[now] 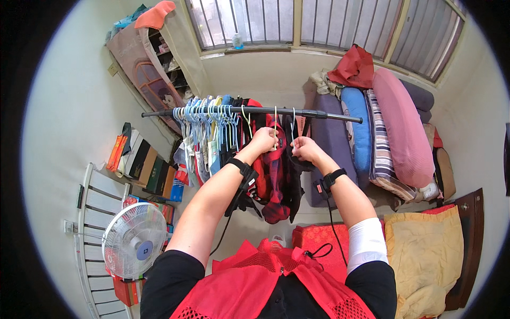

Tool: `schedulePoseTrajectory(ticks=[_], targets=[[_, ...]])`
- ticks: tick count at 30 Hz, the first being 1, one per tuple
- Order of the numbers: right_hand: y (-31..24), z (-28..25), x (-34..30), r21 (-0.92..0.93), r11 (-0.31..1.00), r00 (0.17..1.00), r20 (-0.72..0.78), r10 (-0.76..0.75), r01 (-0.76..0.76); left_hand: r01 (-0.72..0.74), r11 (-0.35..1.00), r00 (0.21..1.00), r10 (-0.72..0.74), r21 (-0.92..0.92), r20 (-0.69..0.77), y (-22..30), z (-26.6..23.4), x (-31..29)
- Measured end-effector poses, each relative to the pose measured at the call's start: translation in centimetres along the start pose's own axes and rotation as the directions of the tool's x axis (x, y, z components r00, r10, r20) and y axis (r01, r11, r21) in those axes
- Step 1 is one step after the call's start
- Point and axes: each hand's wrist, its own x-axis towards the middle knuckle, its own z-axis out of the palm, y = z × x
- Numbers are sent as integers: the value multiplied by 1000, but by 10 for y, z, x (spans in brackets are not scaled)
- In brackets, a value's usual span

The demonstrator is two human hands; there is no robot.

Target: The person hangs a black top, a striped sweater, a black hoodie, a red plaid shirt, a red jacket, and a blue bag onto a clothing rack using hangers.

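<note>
A black clothes rail [324,114] runs across the middle, with several garments on pale hangers crowded at its left part. My left hand [264,140] is closed around the neck of a white hanger [275,118] that carries a red and black checked shirt [272,175]. My right hand [305,148] grips the shoulder of a black garment [295,186] on the neighbouring white hanger [292,121]. Both hands sit just below the rail, close together. Black straps wrap both wrists.
A white fan [133,241] stands at the lower left beside a white rack [91,212] and a row of boxes [146,165]. Stacked bedding and a pink bolster [404,127] fill the right. A fabric wardrobe [154,69] stands at the back left, under barred windows.
</note>
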Motion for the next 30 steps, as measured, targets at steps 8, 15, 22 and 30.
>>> schedulePoseTrajectory(ticks=[8, 15, 22, 30], targets=[[-17, 16, 4, 116, 993, 999, 22, -38, 35, -12, 999, 999, 14, 47, -36, -1, -3, 2], [0, 33, 20, 94, 992, 996, 3, -86, 85, -112, 989, 990, 119, 102, -70, -18, -8, 7], [18, 29, 7, 23, 990, 988, -72, -139, 141, -179, 973, 977, 193, 144, -87, -21, -1, -11], [34, 32, -81, 78, 997, 962, -273, 13, 9, -502, 741, 668, 660, 446, -343, -35, -1, -88]])
